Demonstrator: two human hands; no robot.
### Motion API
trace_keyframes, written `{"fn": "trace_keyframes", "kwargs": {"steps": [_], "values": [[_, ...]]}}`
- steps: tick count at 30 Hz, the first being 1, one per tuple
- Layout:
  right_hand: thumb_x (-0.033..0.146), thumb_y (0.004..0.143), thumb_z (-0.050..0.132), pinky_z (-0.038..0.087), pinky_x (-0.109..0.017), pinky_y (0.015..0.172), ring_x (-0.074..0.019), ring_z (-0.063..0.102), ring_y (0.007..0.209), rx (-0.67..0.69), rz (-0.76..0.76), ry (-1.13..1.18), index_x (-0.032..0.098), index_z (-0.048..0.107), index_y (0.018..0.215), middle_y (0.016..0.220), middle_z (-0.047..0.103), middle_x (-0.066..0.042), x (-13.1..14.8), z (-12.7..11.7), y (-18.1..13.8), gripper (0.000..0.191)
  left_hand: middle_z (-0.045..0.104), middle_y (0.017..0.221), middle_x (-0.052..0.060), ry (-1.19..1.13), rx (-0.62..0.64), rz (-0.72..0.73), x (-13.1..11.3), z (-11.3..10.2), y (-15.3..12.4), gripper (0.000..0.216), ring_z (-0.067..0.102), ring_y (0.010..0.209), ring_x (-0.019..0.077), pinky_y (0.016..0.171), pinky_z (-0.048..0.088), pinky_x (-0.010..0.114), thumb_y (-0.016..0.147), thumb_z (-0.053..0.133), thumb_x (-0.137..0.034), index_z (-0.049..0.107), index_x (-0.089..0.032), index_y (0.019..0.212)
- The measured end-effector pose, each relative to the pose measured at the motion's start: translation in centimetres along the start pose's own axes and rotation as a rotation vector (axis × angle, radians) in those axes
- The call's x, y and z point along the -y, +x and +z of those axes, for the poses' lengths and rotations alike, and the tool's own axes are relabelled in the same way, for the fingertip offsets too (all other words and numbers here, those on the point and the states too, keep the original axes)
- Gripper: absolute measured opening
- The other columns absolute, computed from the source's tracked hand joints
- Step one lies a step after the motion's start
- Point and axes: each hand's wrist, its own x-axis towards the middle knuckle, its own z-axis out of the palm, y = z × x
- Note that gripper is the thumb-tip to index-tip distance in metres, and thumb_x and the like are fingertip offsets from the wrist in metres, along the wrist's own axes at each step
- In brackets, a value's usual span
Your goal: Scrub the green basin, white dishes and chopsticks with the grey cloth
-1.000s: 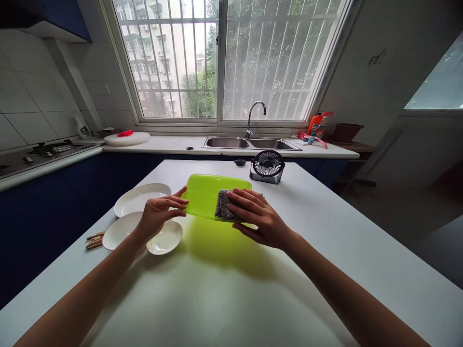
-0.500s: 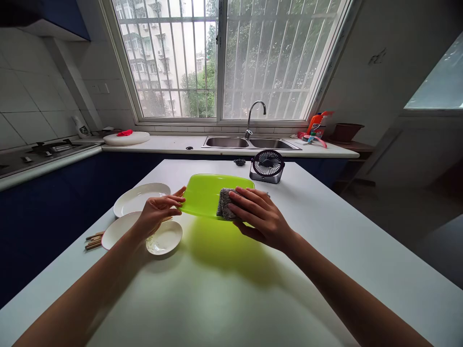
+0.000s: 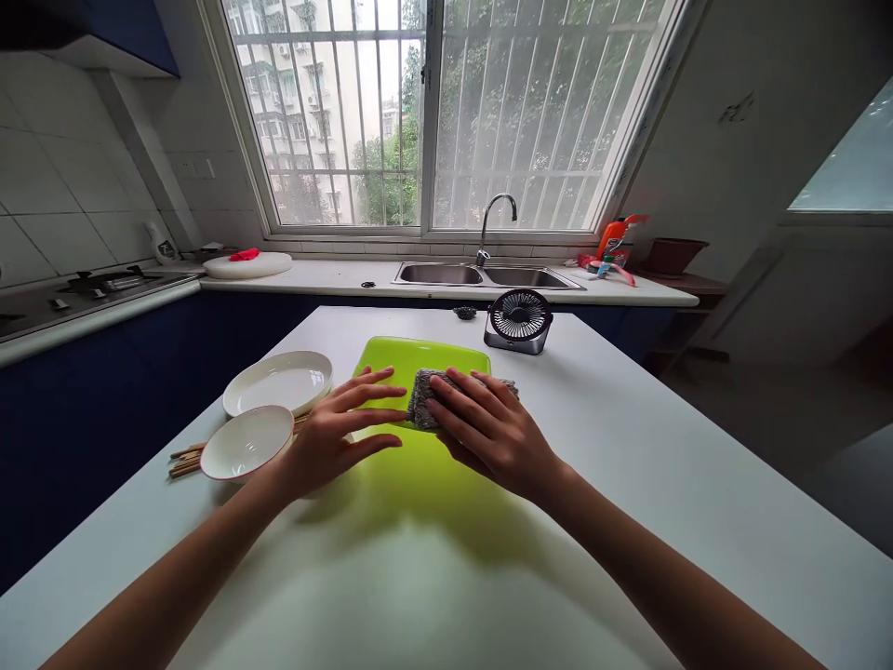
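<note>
A bright green plastic tray (image 3: 397, 355) is held up over the white table (image 3: 391, 596), casting a green tint below it. My right hand (image 3: 495, 428) grips a grey cloth (image 3: 421, 395) against the tray's near right edge. With fingers spread and thumb apart, my left hand (image 3: 341, 428) is in front of the tray's left part; whether its fingertips touch the tray I cannot tell. Left of that hand are a white bowl (image 3: 247, 442) and an oval white plate (image 3: 279, 381). A small dish is mostly hidden behind the left hand.
Wooden chopsticks (image 3: 187, 462) stick out beside the bowl. A small black fan (image 3: 518, 321) and a dark scouring pad (image 3: 464, 314) stand at the table's far end. Beyond lies a counter with a double sink (image 3: 439, 274), a tap (image 3: 484, 233) and an orange bottle (image 3: 611, 238).
My left hand has let go of the tray's left edge, opened its fingers and moved right towards the cloth. The cloth and right hand have shifted slightly left.
</note>
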Motion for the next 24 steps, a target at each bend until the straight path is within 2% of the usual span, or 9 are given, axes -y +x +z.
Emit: {"fn": "trace_keyframes", "kwargs": {"steps": [4, 8, 13, 18, 24], "values": [[0.018, 0.094, 0.061, 0.048, -0.047, 0.105, -0.0302, 0.056, 0.132, 0.02, 0.005, 0.016, 0.012, 0.057, 0.136, 0.136, 0.064, -0.015, 0.3, 0.1, 0.0, 0.043, 0.076, 0.116, 0.005, 0.037, -0.044, 0.064, 0.0, 0.5, -0.1, 0.026, 0.061, 0.128, 0.0242, 0.113, 0.048, 0.043, 0.086, 0.072, -0.012, 0.076, -0.026, 0.107], [0.026, 0.098, 0.054, 0.041, -0.05, 0.114, -0.0308, 0.046, 0.14, 0.05, 0.035, 0.069, 0.01, 0.053, 0.141, 0.142, 0.058, -0.016, 0.3, 0.2, -0.2, 0.045, 0.078, 0.11, 0.003, -0.055, -0.075, -0.025, 0.1, 0.6, -0.4, 0.022, 0.061, 0.127, 0.0244, 0.115, 0.045, 0.045, 0.085, 0.073, -0.012, 0.077, -0.026, 0.103], [0.025, 0.101, 0.047, 0.033, -0.052, 0.121, -0.0285, 0.03, 0.149, 0.088, 0.046, 0.13, 0.008, 0.034, 0.154, 0.15, 0.049, -0.017, 0.0, 0.4, -0.6, 0.058, 0.079, 0.102, 0.002, -0.172, -0.096, -0.141, 0.2, 0.6, -0.7, 0.017, 0.062, 0.125, 0.0271, 0.119, 0.04, 0.051, 0.085, 0.075, -0.017, 0.079, -0.028, 0.097], [0.017, 0.1, 0.044, 0.035, -0.054, 0.12, -0.0277, 0.03, 0.149, 0.074, 0.103, 0.179, 0.014, 0.02, 0.159, 0.155, 0.042, -0.016, -1.0, 0.6, -1.1, 0.064, 0.08, 0.097, 0.002, -0.249, -0.097, -0.208, 0.6, 0.5, -0.8, 0.014, 0.061, 0.127, 0.0278, 0.121, 0.035, 0.053, 0.083, 0.077, -0.021, 0.08, -0.029, 0.094], [0.013, 0.1, 0.044, 0.038, -0.053, 0.118, -0.027, 0.035, 0.147, -0.032, 0.261, 0.225, 0.023, 0.025, 0.159, 0.157, 0.039, -0.012, -1.8, 0.9, -1.3, 0.062, 0.08, 0.095, 0.002, -0.282, -0.09, -0.229, 0.3, 0.7, -0.9, 0.012, 0.062, 0.125, 0.0286, 0.122, 0.034, 0.056, 0.083, 0.078, -0.024, 0.08, -0.03, 0.093]]}}
